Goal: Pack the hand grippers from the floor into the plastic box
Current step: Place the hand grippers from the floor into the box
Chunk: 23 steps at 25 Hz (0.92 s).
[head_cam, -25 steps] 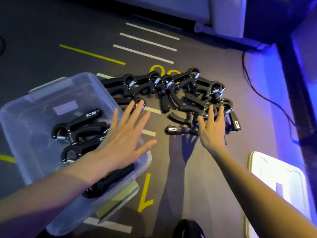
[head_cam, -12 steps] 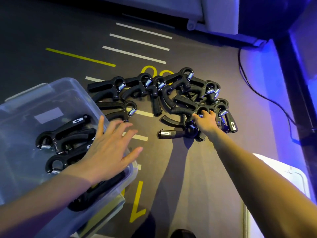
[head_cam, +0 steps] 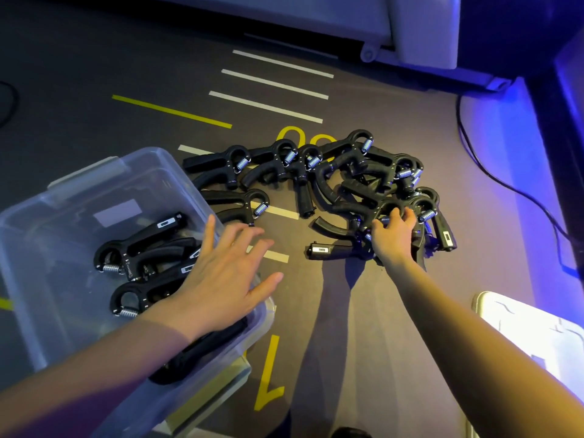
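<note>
Several black hand grippers with steel springs lie in a pile (head_cam: 344,181) on the dark floor, ahead and to the right. A clear plastic box (head_cam: 63,197) stands at the left with several hand grippers (head_cam: 142,248) inside. My left hand (head_cam: 221,279) hovers over the box's right rim, palm down, fingers spread, holding nothing. My right hand (head_cam: 393,238) reaches into the near right part of the pile, its fingers curled around one hand gripper (head_cam: 363,216) there; the grip itself is partly hidden.
A white box lid (head_cam: 537,343) lies on the floor at the lower right. A black cable (head_cam: 493,175) runs along the right. White and yellow floor markings (head_cam: 271,86) cross the floor; grey furniture (head_cam: 410,26) stands at the back.
My right hand went from flat above the pile to curled down onto a hand gripper. My left hand drew back slightly over the box rim.
</note>
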Tool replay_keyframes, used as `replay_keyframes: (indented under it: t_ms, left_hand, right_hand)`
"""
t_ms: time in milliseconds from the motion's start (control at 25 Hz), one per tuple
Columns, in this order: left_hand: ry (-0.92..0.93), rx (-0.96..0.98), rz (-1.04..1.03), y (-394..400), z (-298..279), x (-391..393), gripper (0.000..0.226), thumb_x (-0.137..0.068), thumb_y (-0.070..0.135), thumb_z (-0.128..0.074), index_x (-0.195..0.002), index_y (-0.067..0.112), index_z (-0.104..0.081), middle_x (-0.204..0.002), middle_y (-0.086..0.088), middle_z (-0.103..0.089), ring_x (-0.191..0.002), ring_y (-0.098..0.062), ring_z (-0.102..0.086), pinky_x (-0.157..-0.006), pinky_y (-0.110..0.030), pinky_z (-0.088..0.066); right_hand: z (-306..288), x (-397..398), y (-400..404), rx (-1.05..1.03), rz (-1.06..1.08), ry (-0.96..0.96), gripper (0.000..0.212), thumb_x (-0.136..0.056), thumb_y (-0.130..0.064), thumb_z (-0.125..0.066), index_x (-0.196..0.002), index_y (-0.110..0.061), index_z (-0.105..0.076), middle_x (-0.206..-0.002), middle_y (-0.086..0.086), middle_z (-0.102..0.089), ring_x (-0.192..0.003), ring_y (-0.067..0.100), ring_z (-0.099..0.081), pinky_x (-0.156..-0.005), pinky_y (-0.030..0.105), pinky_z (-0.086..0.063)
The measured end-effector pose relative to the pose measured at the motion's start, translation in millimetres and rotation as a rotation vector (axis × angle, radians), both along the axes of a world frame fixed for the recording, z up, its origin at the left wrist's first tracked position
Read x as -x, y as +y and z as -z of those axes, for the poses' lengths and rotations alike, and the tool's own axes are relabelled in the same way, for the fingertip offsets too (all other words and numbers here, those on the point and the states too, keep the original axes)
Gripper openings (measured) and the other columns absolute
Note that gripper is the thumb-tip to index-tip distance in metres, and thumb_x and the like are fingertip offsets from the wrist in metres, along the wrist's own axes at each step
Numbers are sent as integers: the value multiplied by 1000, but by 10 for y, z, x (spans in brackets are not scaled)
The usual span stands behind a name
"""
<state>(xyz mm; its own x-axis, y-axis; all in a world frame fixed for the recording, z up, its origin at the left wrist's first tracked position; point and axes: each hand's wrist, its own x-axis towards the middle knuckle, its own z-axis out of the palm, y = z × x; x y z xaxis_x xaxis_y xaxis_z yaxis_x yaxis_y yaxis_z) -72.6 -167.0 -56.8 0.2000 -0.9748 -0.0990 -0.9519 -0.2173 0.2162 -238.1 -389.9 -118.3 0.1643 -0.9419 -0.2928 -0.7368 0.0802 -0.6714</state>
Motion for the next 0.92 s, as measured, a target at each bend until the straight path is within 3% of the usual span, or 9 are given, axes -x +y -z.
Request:
replay_keyframes:
  t_ms: [80,240,320,400,480,560,720,840,920]
  left_hand:
    - [-3,18,7,9,28,-5,64,-87,59,-22,-124,17,-54,-126,-3,-52,-122,-24,-39,-108,-56,-3]
    - [-61,12,11,0,35,-2,65,-88,57,-24,-125,12,-52,-129,-9,-52,-123,-29,-42,-107,-56,-9]
    - [-58,-33,-10,4,-32,11,75,-85,60,-15,-135,11,-43,-143,-13,-39,-133,-30,-32,-107,-53,-2]
    - [-56,-56,-66,42,-73,-6,90,-77,66,1,-148,12,-8,-156,-9,1,-143,-23,3,-107,-48,12]
    - [-34,-5,-177,108,-121,-93,91,-73,69,7,-145,14,15,-152,-3,23,-139,-17,22,-105,-46,20]
    - [31,117,-302,177,-236,-259,89,-77,68,-2,-147,13,9,-155,-4,17,-141,-17,17,-106,-45,20]
    - [147,388,-441,361,-451,-619,80,-82,59,-23,-147,13,-17,-156,-7,-8,-143,-22,-4,-112,-43,5]
    - [253,535,-431,532,-487,-728,61,-87,42,-43,-141,15,-34,-153,-8,-19,-138,-22,-19,-110,-30,-15]
    - [267,560,-422,640,-466,-797,59,-86,31,-54,-140,15,-36,-152,-6,-23,-136,-21,-25,-107,-27,-22]
  right_hand:
    - [-45,29,88,235,-119,-7,47,-93,-7,-47,-139,-6,-36,-157,2,-3,-134,25,-36,-103,31,-40]
    - [-347,-8,205,606,-405,148,58,-86,4,-49,-141,-5,-33,-157,10,-7,-119,27,-44,-73,28,-48]
    - [-512,-70,262,716,-480,140,59,-84,6,-49,-140,-3,-34,-156,15,-9,-117,29,-47,-67,26,-48]
    - [-675,-159,377,787,-510,22,54,-88,5,-49,-139,-4,-37,-156,15,-12,-129,19,-39,-84,17,-46]
    - [-846,-297,552,805,-515,-146,47,-91,1,-48,-138,-3,-42,-155,14,-17,-137,8,-25,-104,8,-28]
    - [-1023,-469,728,805,-510,-283,41,-92,1,-47,-133,0,-49,-152,16,-25,-136,5,-25,-110,10,-20]
    - [-1238,-857,1052,821,-636,-454,39,-90,1,-43,-128,4,-51,-146,22,-31,-135,4,-30,-112,19,-25]
    - [-1243,-1124,1301,796,-815,-443,40,-93,-5,-42,-131,7,-46,-146,26,-26,-138,23,-29,-114,27,-24]
    - [-1189,-1277,1476,767,-948,-410,42,-94,-7,-43,-133,9,-43,-148,26,-23,-140,26,-25,-115,27,-22]
